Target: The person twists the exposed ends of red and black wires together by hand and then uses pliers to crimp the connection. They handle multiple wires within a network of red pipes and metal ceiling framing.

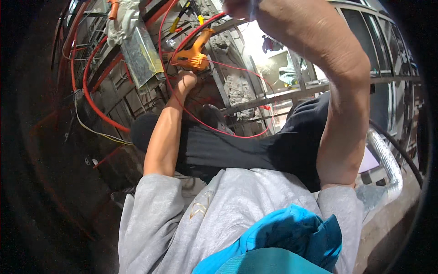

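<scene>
Left hand (pixel 187 81) curled just below the orange power tool (pixel 190 59), grip unclear; right hand (pixel 240 8) above and right of it, grip indiscernible; red wire (pixel 248 137) slack below it, work seemingly unfinished.

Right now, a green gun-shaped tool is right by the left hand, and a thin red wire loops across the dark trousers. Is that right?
No: the gun-shaped tool by the left hand is orange, not green, as the head view shows. The rest stands.
</scene>
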Tool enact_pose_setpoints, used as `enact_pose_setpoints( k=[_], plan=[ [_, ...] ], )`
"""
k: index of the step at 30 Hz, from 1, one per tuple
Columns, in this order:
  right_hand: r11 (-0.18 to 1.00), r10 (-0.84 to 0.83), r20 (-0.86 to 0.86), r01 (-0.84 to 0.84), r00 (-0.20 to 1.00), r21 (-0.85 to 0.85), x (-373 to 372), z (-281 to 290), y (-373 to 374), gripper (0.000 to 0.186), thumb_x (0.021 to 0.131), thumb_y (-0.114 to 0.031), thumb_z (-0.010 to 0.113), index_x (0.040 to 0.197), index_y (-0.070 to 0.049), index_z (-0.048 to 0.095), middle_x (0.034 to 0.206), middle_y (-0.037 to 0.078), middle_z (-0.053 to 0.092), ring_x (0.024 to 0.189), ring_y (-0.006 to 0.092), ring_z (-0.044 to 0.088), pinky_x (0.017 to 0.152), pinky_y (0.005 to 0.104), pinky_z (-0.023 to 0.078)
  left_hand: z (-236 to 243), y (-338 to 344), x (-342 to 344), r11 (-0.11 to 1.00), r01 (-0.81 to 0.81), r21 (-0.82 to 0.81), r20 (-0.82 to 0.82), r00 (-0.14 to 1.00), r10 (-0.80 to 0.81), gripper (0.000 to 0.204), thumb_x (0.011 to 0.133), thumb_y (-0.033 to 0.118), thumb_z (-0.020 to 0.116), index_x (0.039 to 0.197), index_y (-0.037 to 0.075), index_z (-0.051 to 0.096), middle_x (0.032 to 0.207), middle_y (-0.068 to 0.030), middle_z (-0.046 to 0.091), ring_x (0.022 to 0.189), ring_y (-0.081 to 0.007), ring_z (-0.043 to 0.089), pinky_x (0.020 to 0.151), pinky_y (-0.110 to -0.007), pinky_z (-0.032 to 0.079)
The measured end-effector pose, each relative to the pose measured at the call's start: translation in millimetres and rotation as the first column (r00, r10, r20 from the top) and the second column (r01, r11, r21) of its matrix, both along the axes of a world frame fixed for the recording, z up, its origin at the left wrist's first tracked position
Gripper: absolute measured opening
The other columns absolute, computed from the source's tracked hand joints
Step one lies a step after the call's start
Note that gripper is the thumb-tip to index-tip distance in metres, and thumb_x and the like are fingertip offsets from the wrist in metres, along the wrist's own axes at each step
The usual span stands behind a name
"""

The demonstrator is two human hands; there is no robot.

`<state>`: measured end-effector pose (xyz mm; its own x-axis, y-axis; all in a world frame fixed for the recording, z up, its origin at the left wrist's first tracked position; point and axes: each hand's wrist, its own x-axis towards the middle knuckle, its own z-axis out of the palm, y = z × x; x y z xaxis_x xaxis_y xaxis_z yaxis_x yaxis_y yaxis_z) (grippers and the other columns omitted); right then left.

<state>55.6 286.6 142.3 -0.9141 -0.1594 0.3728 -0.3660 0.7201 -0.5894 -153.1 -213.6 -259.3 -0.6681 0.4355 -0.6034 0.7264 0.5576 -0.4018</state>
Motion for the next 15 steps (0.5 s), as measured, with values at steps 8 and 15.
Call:
enact_pose_setpoints(
  k=[8, 15],
  plan=[
    [0.993, -0.056, 0.187, 0.035, 0.981, 0.112, -9.8, -53.6, 1.3, 0.015, 0.096, -0.003, 0.051, 0.101, 0.002, 0.065, 0.101, 0.016, 0.067, 0.1, 0.0307, 0.065, 0.094, 0.0388, 0.052, -2.8, 132.5, 46.3, -0.628, -0.742, 0.235, 0.885, -0.104, 0.453, 0.052, 0.102, 0.05, 0.055, 0.121, 0.003, 0.068, 0.093, -0.0115, 0.076, 0.086, -0.0307, 0.076, 0.075, -0.043, 0.061],
    [0.994, 0.044, 0.077, -0.052, 0.996, 0.1, -5.1, -61.8, 11.1, 0.019, 0.093, -0.008, 0.055, 0.105, -0.002, 0.068, 0.104, 0.018, 0.069, 0.1, 0.0327, 0.064, 0.094, 0.0404, 0.051, -42.6, 171.9, 41.2, -0.672, -0.738, -0.063, 0.996, -0.094, 0.01, 0.044, 0.1, 0.045, 0.064, 0.115, 0.003, 0.069, 0.091, -0.0088, 0.075, 0.069, -0.0246, 0.074, 0.058, -0.041, 0.062]
  ],
)
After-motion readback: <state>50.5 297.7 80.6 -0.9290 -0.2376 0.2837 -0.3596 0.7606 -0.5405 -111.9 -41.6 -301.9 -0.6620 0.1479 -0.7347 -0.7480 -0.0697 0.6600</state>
